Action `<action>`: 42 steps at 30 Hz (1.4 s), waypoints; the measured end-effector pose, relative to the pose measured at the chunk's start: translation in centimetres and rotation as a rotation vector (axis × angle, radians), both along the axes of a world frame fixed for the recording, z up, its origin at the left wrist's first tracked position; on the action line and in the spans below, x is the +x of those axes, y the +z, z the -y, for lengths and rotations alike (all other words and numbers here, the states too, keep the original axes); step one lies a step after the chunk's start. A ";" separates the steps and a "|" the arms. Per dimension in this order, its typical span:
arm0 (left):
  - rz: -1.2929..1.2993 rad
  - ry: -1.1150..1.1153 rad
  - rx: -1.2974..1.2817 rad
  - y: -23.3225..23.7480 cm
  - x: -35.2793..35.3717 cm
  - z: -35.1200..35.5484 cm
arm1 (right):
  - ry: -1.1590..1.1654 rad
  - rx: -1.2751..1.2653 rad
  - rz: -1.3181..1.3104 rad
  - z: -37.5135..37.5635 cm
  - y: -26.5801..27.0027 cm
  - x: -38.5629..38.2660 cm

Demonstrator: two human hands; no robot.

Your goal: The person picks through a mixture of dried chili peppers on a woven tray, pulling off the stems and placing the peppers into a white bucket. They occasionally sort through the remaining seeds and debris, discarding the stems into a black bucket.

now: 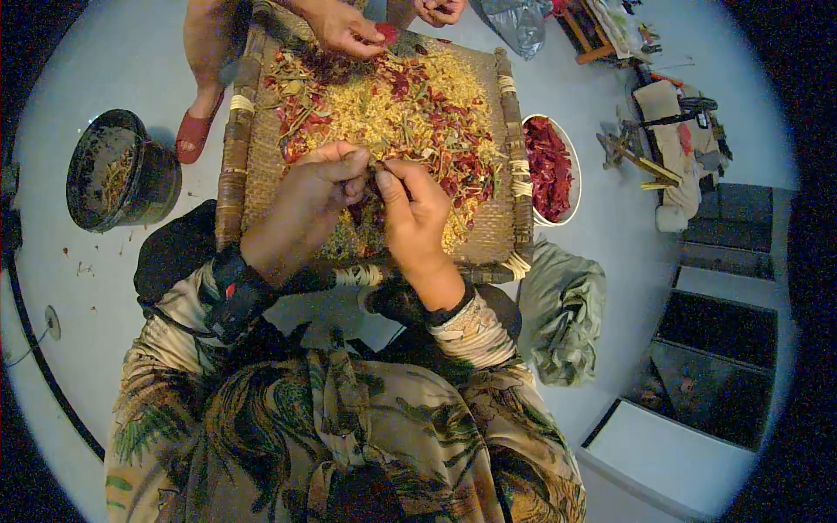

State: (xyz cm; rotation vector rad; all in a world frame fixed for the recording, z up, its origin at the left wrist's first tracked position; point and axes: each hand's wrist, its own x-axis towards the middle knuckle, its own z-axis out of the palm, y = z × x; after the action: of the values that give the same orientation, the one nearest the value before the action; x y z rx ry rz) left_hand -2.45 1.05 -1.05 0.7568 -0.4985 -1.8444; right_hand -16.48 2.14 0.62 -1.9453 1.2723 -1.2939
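My left hand [336, 170] and my right hand [414, 200] meet over the middle of a woven bamboo tray [484, 235]. Both are closed in a pinch, fingertips almost touching, around a small dark piece [376, 166] too small to name. Below them, the tray holds dried red chili pieces [292, 131], yellow seeds [357, 105] and bits of stem. At the tray's far edge, another person's hand [344, 30] pinches a red chili piece [385, 33]. That person's other hand [438, 10] is partly cut off by the frame.
A black bucket [161, 187] with stems inside stands left, near a red slipper [193, 135] on the other person's foot. Right of the tray are a white tub [574, 187] of red chilies and a crumpled greenish sack [562, 314]. A clear plastic bag [520, 26] lies beyond.
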 end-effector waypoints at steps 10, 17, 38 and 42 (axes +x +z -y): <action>0.756 0.098 -0.575 2.2 1.0 0.8 | 0.215 0.592 0.267 1.2 -0.2 -2.0; 0.893 -0.043 -0.883 2.3 1.7 1.2 | 0.410 0.857 0.535 1.7 -0.3 -3.0; 1.258 -0.106 -0.811 0.7 1.8 0.0 | 0.223 -0.139 -0.574 1.3 0.8 -2.5; 1.375 -0.249 -0.747 1.6 1.8 -0.1 | 0.256 -0.134 -0.618 1.0 0.7 -2.6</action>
State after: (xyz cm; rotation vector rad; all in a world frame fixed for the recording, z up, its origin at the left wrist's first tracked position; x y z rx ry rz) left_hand -0.67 1.13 0.59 1.3565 -2.0596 -0.9038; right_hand -19.06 1.18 1.29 -2.6250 1.1549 -0.6834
